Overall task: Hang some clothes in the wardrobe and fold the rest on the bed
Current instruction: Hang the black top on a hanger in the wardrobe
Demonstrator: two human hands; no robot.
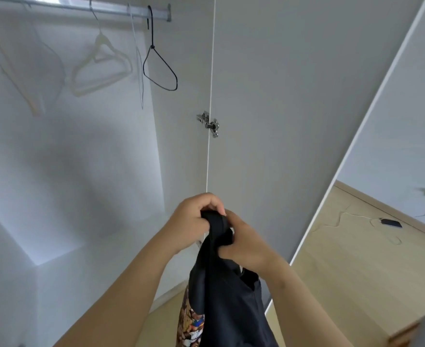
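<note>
Head view: the step in hand looks like the hanging one, with the garment not yet on any hanger. Both hands meet low in the near centre, in front of the open wardrobe (68, 146) and the inner edge of its door (281, 108). The left hand (193, 221) has its fingers curled over the bunched top of a black garment (231, 301). The right hand (246, 244), touching it, grips the same fabric just below with curled fingers. The garment's long axis runs straight up and down: the gathered end points up into the hands and the body falls out of the bottom of the frame, a colourful print (191, 324) showing at its lower left edge. Whether the gripped part is a collar or a strap, I cannot tell. High on the far left, the rail (81, 7) carries bare hangers, a black wire hanger (160, 68) nearest the door and a white hanger (101, 68) beside it. The next move probably calls for freeing one hand, reaching up for a hanger, and spreading the bunched top so it can sit on it.
</note>
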